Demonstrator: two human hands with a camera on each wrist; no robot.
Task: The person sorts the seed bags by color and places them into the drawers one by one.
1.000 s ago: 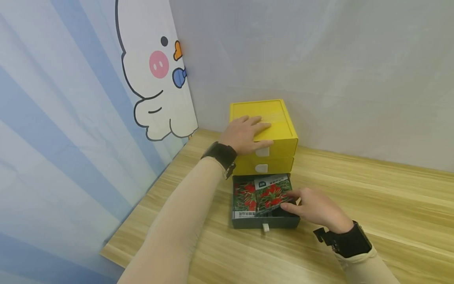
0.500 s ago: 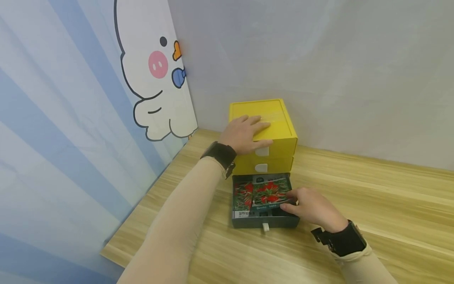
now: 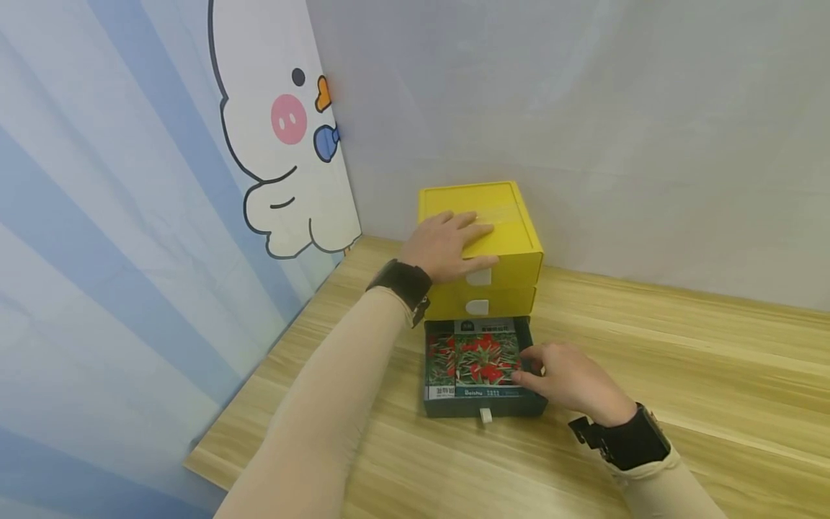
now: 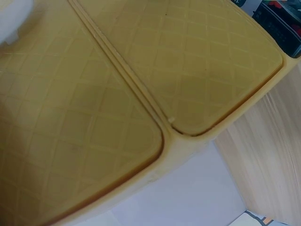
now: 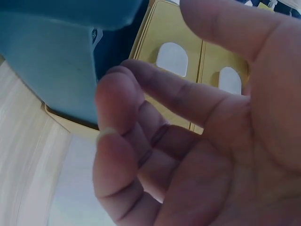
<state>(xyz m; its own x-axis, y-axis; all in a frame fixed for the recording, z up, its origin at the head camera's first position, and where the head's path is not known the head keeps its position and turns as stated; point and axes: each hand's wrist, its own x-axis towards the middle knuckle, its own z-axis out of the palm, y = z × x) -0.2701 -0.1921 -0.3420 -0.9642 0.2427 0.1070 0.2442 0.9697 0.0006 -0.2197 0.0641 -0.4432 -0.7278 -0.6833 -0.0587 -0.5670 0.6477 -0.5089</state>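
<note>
My left hand [image 3: 444, 245] rests with spread fingers on top of the yellow drawer unit [image 3: 481, 199], its thumb reaching over the front. Below, the dark green bottom drawer [image 3: 457, 409] is pulled out. Two flower seed packets printed with red blooms lie inside: one [image 3: 486, 360] at the right overlaps another [image 3: 440, 364] at the left. At the drawer's right side is my right hand [image 3: 570, 378], fingertips right by the upper packet's edge. In the right wrist view, its bent fingers [image 5: 115, 101] and thumb stand apart beside the drawer wall [image 5: 51, 66].
White tabs [image 5: 172, 59] mark the upper yellow drawer fronts. The unit stands on a wood-grain table [image 3: 648, 339] against a grey backdrop [image 3: 583, 130]. At the left hangs a blue striped curtain [image 3: 130, 216] beside a cartoon duck panel [image 3: 292, 194].
The upper seed packet, tilted at first, has shifted left and settled flat and straight in the drawer. My right fingers have come away from its edge. The left hand stays put.
</note>
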